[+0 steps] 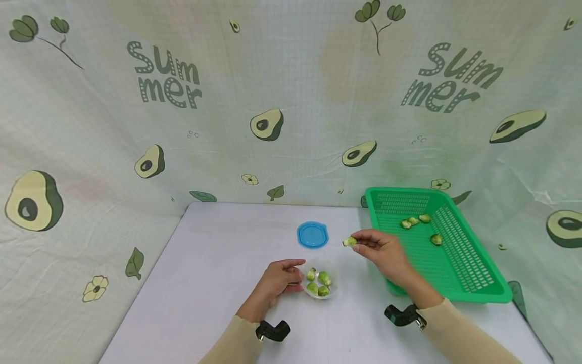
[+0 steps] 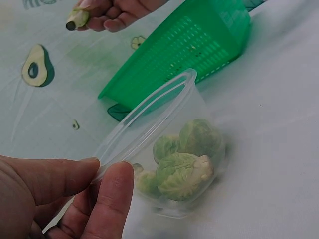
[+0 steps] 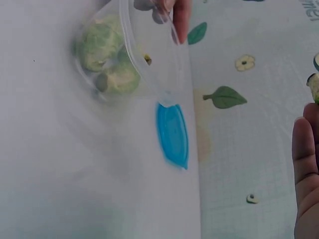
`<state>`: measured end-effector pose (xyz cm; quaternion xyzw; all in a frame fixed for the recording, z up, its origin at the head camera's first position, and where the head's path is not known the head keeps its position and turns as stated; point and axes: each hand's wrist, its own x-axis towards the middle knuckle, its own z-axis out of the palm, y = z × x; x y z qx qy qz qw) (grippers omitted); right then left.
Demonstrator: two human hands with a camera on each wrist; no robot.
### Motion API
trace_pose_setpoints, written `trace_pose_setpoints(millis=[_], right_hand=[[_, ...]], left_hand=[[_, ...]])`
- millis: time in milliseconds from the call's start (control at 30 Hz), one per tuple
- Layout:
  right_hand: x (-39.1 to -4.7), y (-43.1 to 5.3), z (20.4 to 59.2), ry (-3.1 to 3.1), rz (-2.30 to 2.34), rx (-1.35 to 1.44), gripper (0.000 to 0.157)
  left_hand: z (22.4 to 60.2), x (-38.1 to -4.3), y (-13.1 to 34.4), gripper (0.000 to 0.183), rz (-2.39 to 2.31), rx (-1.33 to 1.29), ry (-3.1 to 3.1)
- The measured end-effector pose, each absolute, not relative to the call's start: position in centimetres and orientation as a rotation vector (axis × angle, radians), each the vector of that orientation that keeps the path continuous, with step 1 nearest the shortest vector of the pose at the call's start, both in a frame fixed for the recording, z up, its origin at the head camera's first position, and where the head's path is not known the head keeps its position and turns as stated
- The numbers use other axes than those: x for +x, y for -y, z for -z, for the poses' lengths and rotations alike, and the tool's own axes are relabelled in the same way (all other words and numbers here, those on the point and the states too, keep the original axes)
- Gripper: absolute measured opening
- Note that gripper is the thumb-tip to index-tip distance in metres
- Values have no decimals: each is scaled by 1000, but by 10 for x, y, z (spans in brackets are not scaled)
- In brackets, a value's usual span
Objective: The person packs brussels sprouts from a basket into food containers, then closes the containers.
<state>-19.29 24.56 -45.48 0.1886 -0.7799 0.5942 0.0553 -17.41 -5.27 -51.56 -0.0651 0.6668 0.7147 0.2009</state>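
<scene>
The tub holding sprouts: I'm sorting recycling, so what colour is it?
The tub is clear, without tint; the left wrist view shows it best.

Avocado-print cloth [image 1: 300,76] (lightly creased), white tabletop [image 1: 227,242]

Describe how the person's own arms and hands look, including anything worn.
The left sleeve and right sleeve are plain beige and long. A compact black left wrist camera and a matching right wrist camera each show a small silvery fitting. The left hand and right hand are ungloved.
</scene>
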Motion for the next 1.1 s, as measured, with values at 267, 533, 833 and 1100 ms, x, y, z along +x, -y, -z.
trace_pose_setpoints(millis=[267,533,833,1100], right_hand=[[-187,-223,478,2356,-1837,627,23],[-179,-203,494,2459,-1869,566,23],[-175,-195,510,2545,-1666,562,15],[-173,-192,519,2538,-1627,541,12]], left_hand=[[518,-175,54,49,-2000,-183,-1854],[517,-175,54,49,-1997,-185,-1858],[518,-175,53,49,-2004,-182,-1848],[518,-175,54,48,-2007,-178,-1840]])
